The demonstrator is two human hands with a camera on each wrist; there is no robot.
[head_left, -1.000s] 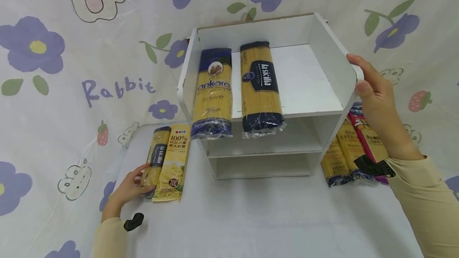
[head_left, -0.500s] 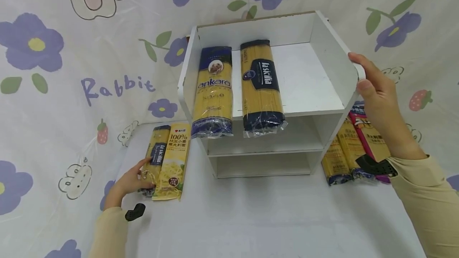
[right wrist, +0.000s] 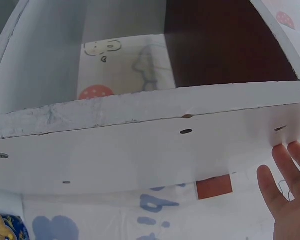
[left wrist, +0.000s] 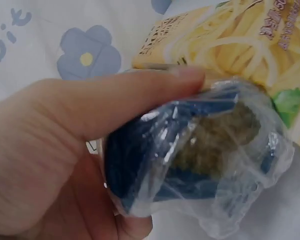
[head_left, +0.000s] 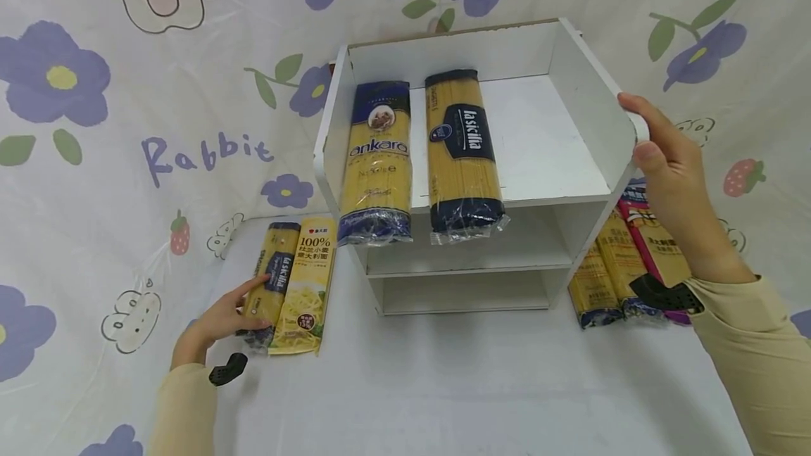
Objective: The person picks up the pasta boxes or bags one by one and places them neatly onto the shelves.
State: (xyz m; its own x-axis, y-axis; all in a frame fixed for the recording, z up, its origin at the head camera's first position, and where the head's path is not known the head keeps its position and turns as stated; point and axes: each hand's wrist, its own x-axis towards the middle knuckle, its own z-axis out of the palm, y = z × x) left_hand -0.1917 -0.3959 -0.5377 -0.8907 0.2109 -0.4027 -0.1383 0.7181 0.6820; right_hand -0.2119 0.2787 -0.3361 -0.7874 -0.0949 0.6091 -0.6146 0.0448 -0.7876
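Note:
In the head view my left hand point(head_left: 220, 319) grips the lower end of a la sicilia spaghetti pack point(head_left: 274, 276) at the left of the white shelf unit point(head_left: 551, 139). The left wrist view has the thumb across the top of that pack point(left wrist: 190, 155), fingers curled below its clear crinkled end. A yellow noodle pack point(head_left: 309, 287) lies right beside it. My right hand point(head_left: 671, 181) holds the front edge of the unit's right side panel, thumb on the near side. In the right wrist view several fingertips point(right wrist: 277, 150) touch the white panel.
On the top shelf lie an ankara spaghetti pack point(head_left: 378, 160) and another la sicilia pack point(head_left: 462, 153), both overhanging its front. Several packs, including a pink-edged one point(head_left: 659, 245), lie right of the unit. A patterned cloth point(head_left: 209, 90) hangs behind.
The left hand has shifted slightly up and left with the lower end of the spaghetti pack, whose label has turned more upward. The right hand keeps its hold on the panel.

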